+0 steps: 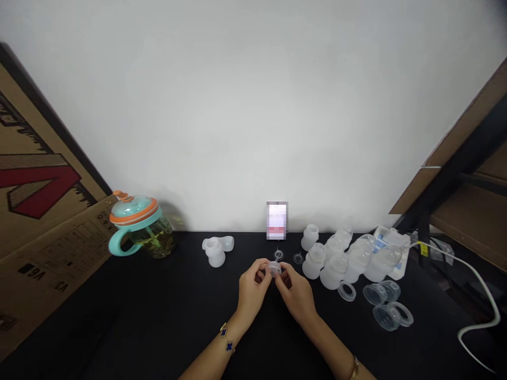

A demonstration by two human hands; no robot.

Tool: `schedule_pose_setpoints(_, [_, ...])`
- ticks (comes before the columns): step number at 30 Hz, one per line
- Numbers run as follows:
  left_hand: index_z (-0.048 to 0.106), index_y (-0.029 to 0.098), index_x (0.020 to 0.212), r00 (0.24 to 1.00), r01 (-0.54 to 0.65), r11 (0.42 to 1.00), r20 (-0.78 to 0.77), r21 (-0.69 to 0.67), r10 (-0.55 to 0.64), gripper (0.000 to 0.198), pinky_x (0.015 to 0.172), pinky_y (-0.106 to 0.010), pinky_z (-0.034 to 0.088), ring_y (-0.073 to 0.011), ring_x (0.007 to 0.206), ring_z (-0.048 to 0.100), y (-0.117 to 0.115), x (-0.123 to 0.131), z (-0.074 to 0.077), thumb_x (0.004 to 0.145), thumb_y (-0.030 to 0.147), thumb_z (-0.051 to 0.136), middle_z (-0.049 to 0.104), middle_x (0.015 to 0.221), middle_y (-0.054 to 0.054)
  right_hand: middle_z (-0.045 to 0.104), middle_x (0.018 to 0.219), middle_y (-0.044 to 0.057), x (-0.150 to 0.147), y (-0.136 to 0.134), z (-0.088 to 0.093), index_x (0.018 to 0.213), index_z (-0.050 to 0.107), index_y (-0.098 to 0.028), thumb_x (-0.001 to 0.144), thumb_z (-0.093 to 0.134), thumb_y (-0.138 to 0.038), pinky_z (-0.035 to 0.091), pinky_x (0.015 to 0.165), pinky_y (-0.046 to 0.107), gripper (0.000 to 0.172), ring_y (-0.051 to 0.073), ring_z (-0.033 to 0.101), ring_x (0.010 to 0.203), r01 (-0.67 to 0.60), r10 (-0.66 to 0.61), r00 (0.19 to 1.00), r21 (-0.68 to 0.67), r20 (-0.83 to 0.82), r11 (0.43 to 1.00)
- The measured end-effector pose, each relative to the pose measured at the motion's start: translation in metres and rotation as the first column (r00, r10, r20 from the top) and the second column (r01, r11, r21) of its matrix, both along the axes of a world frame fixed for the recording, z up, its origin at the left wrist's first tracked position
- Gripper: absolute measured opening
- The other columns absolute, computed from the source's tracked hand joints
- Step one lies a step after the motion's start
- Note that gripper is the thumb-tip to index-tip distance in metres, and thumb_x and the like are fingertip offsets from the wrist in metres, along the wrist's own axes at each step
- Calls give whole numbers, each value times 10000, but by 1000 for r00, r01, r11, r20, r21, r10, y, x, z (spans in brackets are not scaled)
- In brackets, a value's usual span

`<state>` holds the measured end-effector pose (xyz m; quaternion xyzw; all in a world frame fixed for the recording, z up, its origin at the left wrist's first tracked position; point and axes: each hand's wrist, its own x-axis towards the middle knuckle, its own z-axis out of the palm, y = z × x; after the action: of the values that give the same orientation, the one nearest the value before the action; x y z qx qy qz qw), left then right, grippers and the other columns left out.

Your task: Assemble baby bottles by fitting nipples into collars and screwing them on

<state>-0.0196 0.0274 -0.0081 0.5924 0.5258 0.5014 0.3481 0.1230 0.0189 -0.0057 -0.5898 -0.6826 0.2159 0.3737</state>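
My left hand (254, 282) and my right hand (293, 290) meet low over the black table. Their fingertips pinch a small translucent bottle ring (273, 268) from both sides; a pale tip stands up from its top. Just beyond my fingers lies a clear disc with a thin stem (279, 255), and a similar clear disc (298, 258) rests a little to its right. A group of white baby bottles (335, 270) stands right of my right hand, several topped with clear domed caps. Left of my left hand is an open white bottle (216, 253), with another bottle (228, 243) lying behind it.
On the right lie loose white rings (347, 291) and clear caps (386, 317). A white cable (475, 266) curves along that edge. Far left stand a teal-handled jug (142, 227) and a large cardboard box (59, 264). A blurred upright screen (277, 220) leans against the wall (253, 116).
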Motion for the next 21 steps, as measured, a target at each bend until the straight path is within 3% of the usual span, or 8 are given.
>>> schedule_pose_setpoints(9, [692,201,1037,998,-36,999,45,-4,36,281,515,-201,419,-115,598,538,0,1,-2,832,384,632,673,859,-26,687,705,7,0,0,-2,967,678,-231,938,495,-431,407,555,259,272,176,632,600,-9,8,999,18,41,1000])
schedule_pose_setpoints(14, [656,210,1060,998,19,1000,58,-22,-18,271,532,-206,442,-125,650,605,1,1,-5,832,353,631,708,953,-36,699,742,9,0,1,-2,984,673,-232,960,470,-434,413,572,255,288,177,644,630,-6,6,1000,3,-3,1000])
schedule_pose_setpoints(21, [588,191,918,999,36,998,39,-43,-35,158,529,-207,408,-140,652,611,3,2,-7,853,333,611,685,781,-14,693,726,6,1,1,-4,980,661,-223,962,473,-443,415,578,260,290,178,640,617,-15,15,1000,2,-12,1000])
